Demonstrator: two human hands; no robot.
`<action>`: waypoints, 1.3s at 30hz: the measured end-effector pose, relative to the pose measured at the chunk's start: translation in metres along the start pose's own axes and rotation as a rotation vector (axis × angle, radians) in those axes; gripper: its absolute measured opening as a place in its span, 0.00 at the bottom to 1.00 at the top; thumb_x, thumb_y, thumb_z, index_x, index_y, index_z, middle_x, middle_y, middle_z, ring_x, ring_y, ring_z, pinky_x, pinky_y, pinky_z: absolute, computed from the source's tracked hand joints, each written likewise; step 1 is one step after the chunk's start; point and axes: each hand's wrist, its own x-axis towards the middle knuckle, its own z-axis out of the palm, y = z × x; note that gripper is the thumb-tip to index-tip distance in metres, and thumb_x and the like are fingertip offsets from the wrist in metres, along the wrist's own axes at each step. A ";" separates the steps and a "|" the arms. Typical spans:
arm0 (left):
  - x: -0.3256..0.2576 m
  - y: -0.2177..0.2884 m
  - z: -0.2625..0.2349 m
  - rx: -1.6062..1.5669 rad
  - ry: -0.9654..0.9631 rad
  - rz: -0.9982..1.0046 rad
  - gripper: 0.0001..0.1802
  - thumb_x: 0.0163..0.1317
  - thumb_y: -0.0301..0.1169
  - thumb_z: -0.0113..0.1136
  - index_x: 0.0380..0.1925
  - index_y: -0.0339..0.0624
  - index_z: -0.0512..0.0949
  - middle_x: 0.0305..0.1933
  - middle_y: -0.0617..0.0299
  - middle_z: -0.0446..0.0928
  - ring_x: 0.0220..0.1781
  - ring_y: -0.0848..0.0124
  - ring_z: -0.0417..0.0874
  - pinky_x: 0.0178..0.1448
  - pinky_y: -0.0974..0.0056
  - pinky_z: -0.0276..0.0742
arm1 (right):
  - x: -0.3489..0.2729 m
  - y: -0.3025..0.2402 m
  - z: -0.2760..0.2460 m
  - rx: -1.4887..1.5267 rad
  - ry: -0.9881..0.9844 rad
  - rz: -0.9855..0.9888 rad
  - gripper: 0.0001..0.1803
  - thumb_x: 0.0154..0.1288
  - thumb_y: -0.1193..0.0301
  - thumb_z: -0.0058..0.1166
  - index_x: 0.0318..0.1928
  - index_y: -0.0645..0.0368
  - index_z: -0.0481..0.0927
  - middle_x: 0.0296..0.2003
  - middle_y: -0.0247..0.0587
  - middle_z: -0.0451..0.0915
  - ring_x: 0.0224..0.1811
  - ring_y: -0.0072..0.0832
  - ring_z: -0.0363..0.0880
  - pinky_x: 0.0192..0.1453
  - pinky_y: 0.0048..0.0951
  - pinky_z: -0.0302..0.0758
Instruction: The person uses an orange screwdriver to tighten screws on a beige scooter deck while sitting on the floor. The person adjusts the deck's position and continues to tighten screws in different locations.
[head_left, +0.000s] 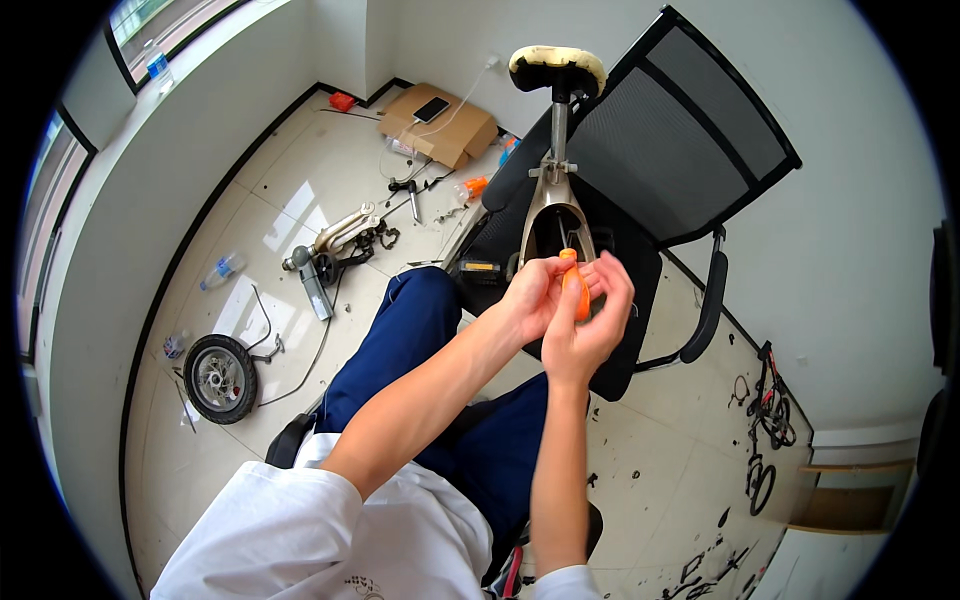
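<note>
1. Our orange-handled screwdriver [570, 258] is at the mouth of the metal frame [549, 187], its shaft pointing away from us into the dark opening; we cannot see where the tip sits.
2. Our left hand [536, 296] has its fingers closed on the handle from the left. Our right hand [588, 335] is cupped round the handle's near end from the right, fingers half curled; how firmly they grip we cannot tell.
3. To work well here, we judge that the left fingers should steer the shaft and keep it straight, while the right supplies turn or push; tilting it against the opening's wall would likely make the tip slip.
4. The frame stands on the black chair [690, 125], its padded saddle [556, 72] at the far end. That cushioned support may give, so we should press gently and watch for rocking.
5. Left of the frame, a small black-and-yellow box [481, 268] lies on the chair.
6. Farther left, a wheel [221, 378] lies on the floor.
</note>
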 end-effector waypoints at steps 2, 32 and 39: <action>0.011 0.000 -0.009 0.009 -0.054 0.032 0.10 0.74 0.29 0.34 0.43 0.40 0.66 0.60 0.46 0.74 0.57 0.58 0.79 0.62 0.54 0.76 | -0.020 0.000 -0.002 -0.024 0.096 0.003 0.14 0.66 0.76 0.54 0.50 0.68 0.71 0.52 0.50 0.75 0.52 0.37 0.78 0.56 0.34 0.77; 0.004 0.020 -0.008 0.614 0.090 0.183 0.10 0.69 0.21 0.44 0.47 0.29 0.70 0.46 0.43 0.77 0.49 0.61 0.82 0.56 0.59 0.80 | -0.034 0.004 -0.004 -0.261 -0.051 -0.042 0.21 0.55 0.89 0.51 0.51 0.68 0.81 0.53 0.52 0.81 0.59 0.44 0.79 0.59 0.36 0.78; -0.005 0.015 -0.002 0.534 0.085 0.077 0.13 0.69 0.23 0.41 0.51 0.30 0.68 0.50 0.44 0.76 0.54 0.58 0.79 0.61 0.54 0.77 | -0.043 0.015 -0.003 -0.033 0.037 0.326 0.18 0.66 0.73 0.60 0.52 0.73 0.77 0.40 0.54 0.85 0.37 0.30 0.87 0.40 0.29 0.85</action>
